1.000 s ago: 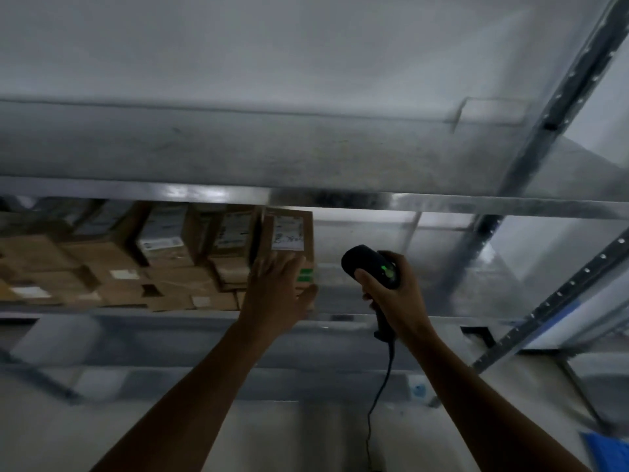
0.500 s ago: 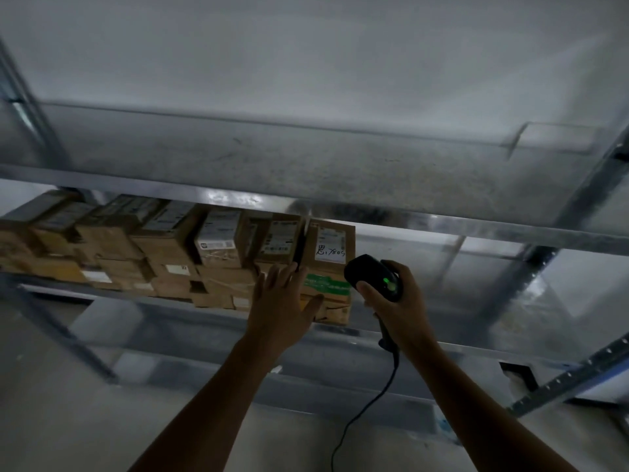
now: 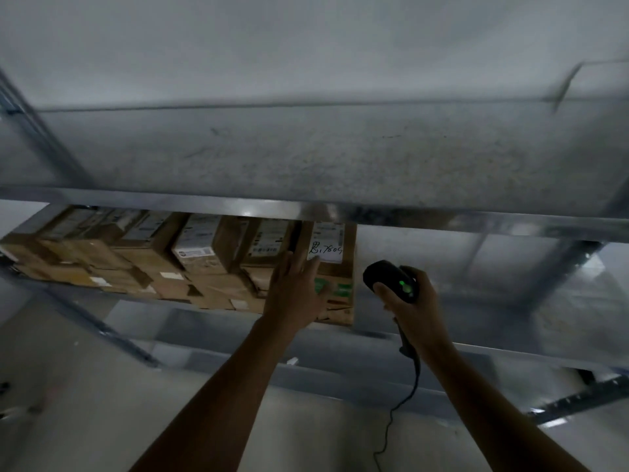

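Cardboard boxes [image 3: 200,247] with white labels fill the left part of a low metal shelf. The rightmost box [image 3: 335,267] carries a handwritten white label and green stickers. My left hand [image 3: 296,291] lies flat against the front of that box, fingers straight and pointing up. To its right my right hand [image 3: 410,301] grips a black corded barcode scanner [image 3: 391,279] with a green light lit, its head level with the box's right side.
A wide metal shelf [image 3: 340,158] spreads above the boxes, edged by a shiny front beam [image 3: 238,202]. Steel uprights stand at far left [image 3: 30,127] and right [image 3: 558,270]. The scanner's cable [image 3: 408,393] hangs down to the pale floor [image 3: 68,403].
The view has swung left, so the boxes and both hands sit further right in the frame. My left hand stays on the end box and the right keeps holding the scanner.
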A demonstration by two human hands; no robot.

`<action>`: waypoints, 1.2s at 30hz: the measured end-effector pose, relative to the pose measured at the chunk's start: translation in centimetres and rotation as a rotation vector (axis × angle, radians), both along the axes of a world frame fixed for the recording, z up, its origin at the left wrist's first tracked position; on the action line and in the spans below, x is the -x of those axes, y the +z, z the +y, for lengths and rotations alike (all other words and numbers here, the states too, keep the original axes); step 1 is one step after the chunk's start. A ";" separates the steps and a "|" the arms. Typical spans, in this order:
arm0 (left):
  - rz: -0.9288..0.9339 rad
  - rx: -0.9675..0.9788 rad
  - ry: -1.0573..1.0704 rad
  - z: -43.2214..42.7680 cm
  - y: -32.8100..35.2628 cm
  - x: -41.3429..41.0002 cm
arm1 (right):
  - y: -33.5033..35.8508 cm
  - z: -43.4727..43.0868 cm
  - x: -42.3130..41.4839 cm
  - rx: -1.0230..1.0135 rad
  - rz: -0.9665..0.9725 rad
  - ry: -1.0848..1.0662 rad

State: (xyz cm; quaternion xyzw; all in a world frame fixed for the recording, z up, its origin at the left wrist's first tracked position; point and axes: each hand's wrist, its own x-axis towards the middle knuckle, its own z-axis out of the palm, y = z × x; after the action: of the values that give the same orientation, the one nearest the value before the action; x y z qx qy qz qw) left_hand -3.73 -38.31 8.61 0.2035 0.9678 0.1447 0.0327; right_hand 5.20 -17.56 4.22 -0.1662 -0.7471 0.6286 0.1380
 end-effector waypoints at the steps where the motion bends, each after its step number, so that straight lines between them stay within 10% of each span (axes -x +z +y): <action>1: 0.012 0.014 0.005 0.4 -0.3 0.7 | -0.5 0.5 0.4 -0.002 -0.005 -0.001; 36: -0.288 -0.527 0.475 4.2 -2.7 2.5 | -3.1 3.3 4.9 0.033 -0.150 -0.012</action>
State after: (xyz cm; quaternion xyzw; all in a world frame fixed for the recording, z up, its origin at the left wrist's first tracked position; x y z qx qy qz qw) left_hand -6.25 -34.08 5.95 -0.0472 0.9030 0.4193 0.0805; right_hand 0.31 -14.28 1.13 -0.2192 -0.7440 0.6257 0.0828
